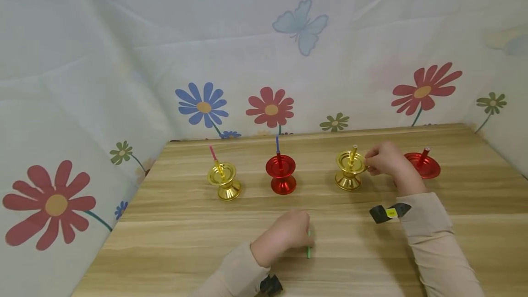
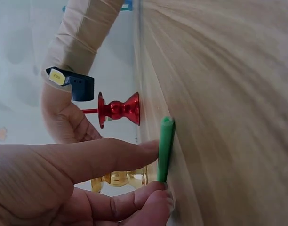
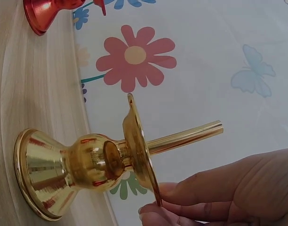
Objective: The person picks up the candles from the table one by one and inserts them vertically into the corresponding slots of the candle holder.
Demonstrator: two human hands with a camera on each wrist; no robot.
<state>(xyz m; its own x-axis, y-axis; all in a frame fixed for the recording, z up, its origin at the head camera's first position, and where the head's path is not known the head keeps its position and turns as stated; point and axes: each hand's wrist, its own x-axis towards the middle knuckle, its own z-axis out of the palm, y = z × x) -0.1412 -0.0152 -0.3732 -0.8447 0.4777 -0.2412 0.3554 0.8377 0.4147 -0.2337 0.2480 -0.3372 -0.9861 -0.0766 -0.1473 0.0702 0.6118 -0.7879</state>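
Low over the table, my left hand (image 1: 288, 230) pinches a thin green stick (image 2: 165, 148) between thumb and fingers. A small hollow shows in the stick's end. My right hand (image 1: 387, 162) holds the plate rim of a gold candle holder (image 3: 92, 162), thumb on one side and fingers on the other. That holder stands upright, and the tube on top of it has no stick in it. To its right is a red candle holder (image 1: 425, 166) with a bare tube, its base hidden by the right hand and forearm.
Left along the row stand another red candle holder (image 1: 283, 182) with a blue stick (image 1: 277, 144) and a gold one (image 1: 228, 190) with a pink stick (image 1: 212, 152). They share a wood-grain table (image 1: 198, 246). A flower-printed cloth (image 1: 231, 58) hangs behind and at the sides.
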